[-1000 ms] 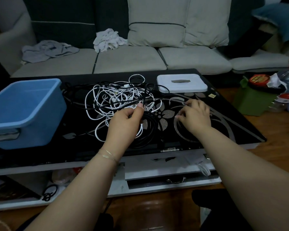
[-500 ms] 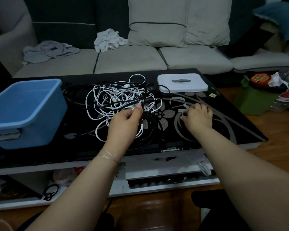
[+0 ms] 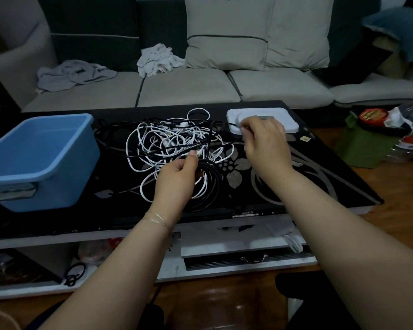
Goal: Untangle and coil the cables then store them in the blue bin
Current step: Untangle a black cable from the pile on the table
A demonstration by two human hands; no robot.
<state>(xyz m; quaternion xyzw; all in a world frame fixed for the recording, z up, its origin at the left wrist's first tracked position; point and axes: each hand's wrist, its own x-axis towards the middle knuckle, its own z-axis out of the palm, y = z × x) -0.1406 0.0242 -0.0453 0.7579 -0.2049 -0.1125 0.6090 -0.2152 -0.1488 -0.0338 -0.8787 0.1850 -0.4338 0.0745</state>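
A tangle of white cables (image 3: 162,141) and black cables (image 3: 210,184) lies in the middle of the black glass table (image 3: 320,186). My left hand (image 3: 177,177) pinches a white cable at the near edge of the tangle. My right hand (image 3: 265,144) is raised to the right of the tangle, its fingers pinching a thin black cable that runs back into the pile. The empty blue bin (image 3: 38,158) stands at the table's left end.
A white lid (image 3: 286,117) lies at the table's back right, partly behind my right hand. A sofa with cushions and crumpled cloths is beyond the table. A green box and bottles stand at the right. A drawer is below the tabletop.
My right hand has lifted off the table and moved back towards the white lid, drawing a black cable out. My left hand has stayed at the tangle.
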